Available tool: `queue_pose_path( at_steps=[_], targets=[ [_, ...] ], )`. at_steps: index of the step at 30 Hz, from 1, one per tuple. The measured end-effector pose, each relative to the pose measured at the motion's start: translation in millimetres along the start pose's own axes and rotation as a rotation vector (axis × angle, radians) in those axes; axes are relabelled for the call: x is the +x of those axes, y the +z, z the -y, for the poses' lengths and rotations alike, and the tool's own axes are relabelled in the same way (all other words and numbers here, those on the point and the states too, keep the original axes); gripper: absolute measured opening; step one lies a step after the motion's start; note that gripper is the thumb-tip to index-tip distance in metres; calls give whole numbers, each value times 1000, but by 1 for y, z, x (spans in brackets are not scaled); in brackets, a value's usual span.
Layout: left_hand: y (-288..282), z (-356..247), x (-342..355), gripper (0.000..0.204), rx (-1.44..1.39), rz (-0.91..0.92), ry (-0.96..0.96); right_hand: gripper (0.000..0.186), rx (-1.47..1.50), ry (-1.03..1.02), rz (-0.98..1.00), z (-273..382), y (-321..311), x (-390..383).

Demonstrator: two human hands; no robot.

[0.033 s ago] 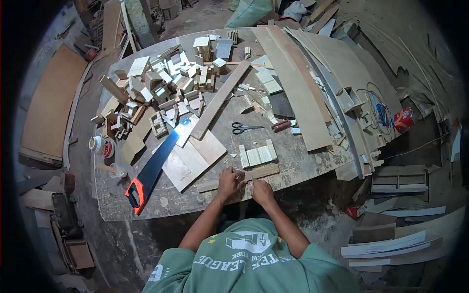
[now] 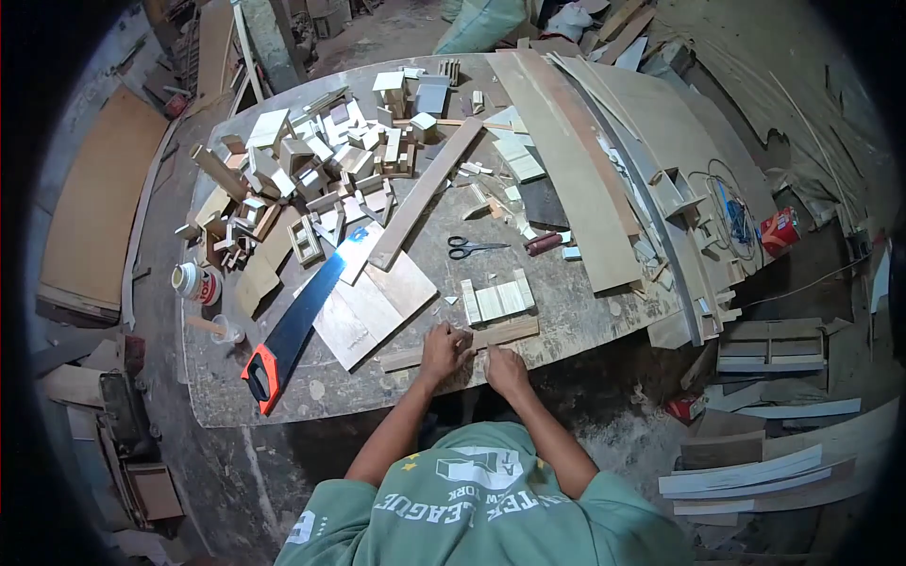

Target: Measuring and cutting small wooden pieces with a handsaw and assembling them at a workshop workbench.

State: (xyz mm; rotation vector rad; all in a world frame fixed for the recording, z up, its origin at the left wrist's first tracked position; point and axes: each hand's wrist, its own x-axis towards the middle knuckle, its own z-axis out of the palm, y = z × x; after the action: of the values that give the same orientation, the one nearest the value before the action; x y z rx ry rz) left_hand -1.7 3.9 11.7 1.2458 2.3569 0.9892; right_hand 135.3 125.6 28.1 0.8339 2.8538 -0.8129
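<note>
Near the front edge of the table lies a narrow wooden strip (image 2: 510, 332), running left to right under my hands. My left hand (image 2: 444, 353) is closed over it, thumb and fingers curled down on the wood. Close to its right, my right hand (image 2: 508, 369) is closed in a pinch at the strip's near edge; whatever sits between its fingertips is too small to make out. Just beyond the strip is a small slatted wooden piece (image 2: 498, 300) with raised side bars. Dark-handled scissors (image 2: 478, 247) lie farther off.
A handsaw (image 2: 307, 307) with an orange handle lies across flat boards (image 2: 373, 307) at left. Beside it stand a glue tub (image 2: 196, 283) and a plastic cup (image 2: 227, 329). Small wooden parts (image 2: 326, 160) pile up at far left. Long sheets (image 2: 571, 170) cover the right side.
</note>
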Motion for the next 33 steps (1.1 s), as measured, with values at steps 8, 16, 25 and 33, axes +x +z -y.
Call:
queue_pose_path(
  at_steps=[8, 16, 25, 33],
  targets=[
    [1, -2, -4, 34, 5, -22, 1, 21, -11, 6, 41, 7, -9, -13],
    [-2, -9, -6, 34, 6, -41, 3, 19, -35, 6, 54, 4, -4, -17],
    [3, -1, -5, 37, 43, -24, -14, 21, -33, 27, 31, 10, -4, -20],
    [4, -2, -5, 40, 64, -32, 8, 19, -3, 52, 25, 3, 3, -21]
  ],
)
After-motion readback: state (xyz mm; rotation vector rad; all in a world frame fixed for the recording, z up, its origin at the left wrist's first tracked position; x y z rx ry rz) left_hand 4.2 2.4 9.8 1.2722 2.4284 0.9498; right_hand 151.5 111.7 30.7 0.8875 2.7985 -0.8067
